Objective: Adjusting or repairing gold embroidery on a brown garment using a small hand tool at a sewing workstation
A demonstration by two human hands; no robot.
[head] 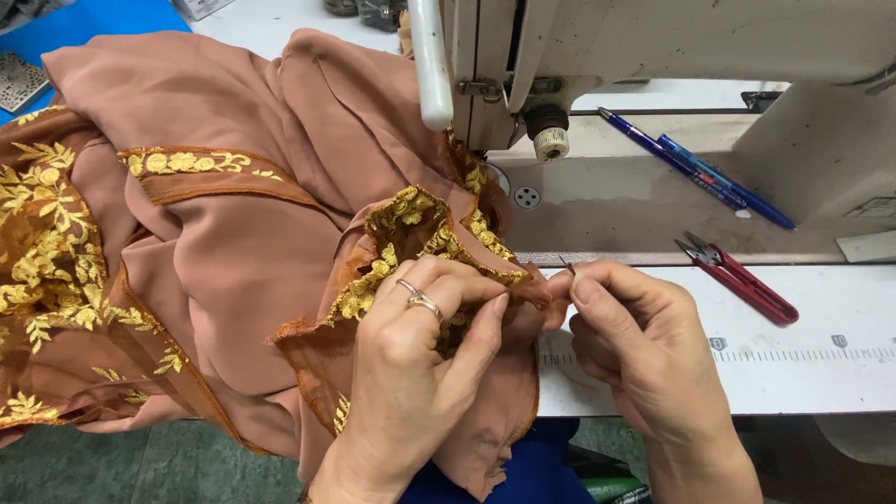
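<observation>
A dusty-pink fabric (233, 243) with gold embroidered trim (411, 219) lies bunched over the sewing table. My left hand (411, 364), wearing rings, pinches the embroidered edge between thumb and fingers near the table's front. My right hand (644, 345) is just to its right, thumb and forefinger closed on a thin pin or needle (567, 265) at the fabric edge. Both hands nearly touch at the fabric's fold.
A white sewing machine (579, 56) stands behind the hands. Red thread snips (742, 280) lie on the table to the right, with two blue pens (695, 168) on the machine bed. A printed ruler (793, 353) runs along the table's front edge. Blue surface at top left.
</observation>
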